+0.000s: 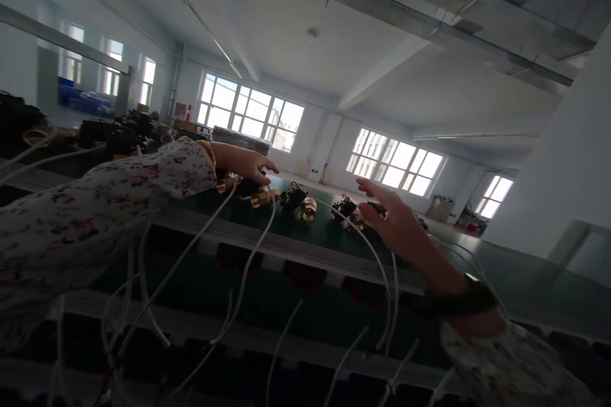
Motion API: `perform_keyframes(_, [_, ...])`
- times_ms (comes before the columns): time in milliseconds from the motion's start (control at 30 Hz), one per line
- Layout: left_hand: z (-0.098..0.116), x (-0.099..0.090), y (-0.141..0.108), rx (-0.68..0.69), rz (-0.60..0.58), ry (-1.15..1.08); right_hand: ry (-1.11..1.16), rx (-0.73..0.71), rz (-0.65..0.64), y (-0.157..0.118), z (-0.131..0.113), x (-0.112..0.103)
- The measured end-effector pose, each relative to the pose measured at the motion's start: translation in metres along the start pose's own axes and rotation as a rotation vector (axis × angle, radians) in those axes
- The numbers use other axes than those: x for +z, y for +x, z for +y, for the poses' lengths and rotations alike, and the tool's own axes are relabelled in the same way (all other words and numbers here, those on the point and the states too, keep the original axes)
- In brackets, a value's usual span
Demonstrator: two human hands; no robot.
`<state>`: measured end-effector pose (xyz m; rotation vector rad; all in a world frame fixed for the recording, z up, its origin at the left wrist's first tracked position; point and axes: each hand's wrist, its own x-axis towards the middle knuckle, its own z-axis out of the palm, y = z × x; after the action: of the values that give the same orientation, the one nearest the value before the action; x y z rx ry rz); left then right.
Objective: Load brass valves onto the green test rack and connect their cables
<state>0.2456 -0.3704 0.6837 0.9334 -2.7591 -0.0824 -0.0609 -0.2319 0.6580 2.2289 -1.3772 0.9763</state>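
Floral sleeve [124, 197]; left hand [247, 164], right hand [392, 219], fingers [375, 190] apart, near brass valves [309, 208]; contact unclear.

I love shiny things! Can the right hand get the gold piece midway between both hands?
Probably yes: the right hand is open, nothing covers the gold piece, and the black part between looks low.

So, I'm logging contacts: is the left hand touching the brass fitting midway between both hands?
Apart: the head view shows the left hand ending short of the brass fitting, a gap between them.
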Motion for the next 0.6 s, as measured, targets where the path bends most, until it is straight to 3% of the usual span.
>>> perform_keyframes(67, [-0.008, 0.008, -0.011, 0.022, 0.009, 0.008, 0.175, 0.043, 0.009, -0.036, -0.042, -0.002])
perform_keyframes(167, [0.003, 0.03, -0.021, 0.049, 0.357, 0.261, 0.36, 0.0, -0.179, -0.092, -0.091, 0.017])
perform_keyframes(233, [0.023, 0.039, -0.027, 0.124, 0.513, 0.451, 0.473, 0.089, -0.253, -0.121, -0.105, 0.042])
perform_keyframes(267, [0.034, 0.042, -0.03, 0.187, 0.514, 0.509, 0.536, 0.179, -0.261, -0.131, -0.106, 0.057])
perform_keyframes(333, [0.057, 0.045, -0.037, 0.285, 0.368, 0.569, 0.667, 0.367, -0.25, -0.145, -0.101, 0.086])
perform_keyframes(433, [0.082, 0.048, -0.046, 0.279, 0.159, 0.638, 0.84, 0.516, -0.242, -0.165, -0.093, 0.121])
perform_keyframes(533, [0.096, 0.05, -0.05, 0.254, 0.187, 0.622, 0.98, 0.608, -0.172, -0.198, -0.092, 0.141])
perform_keyframes(600, [0.105, 0.049, -0.049, 0.256, 0.228, 0.539, 1.002, 0.708, -0.048, -0.221, -0.094, 0.149])
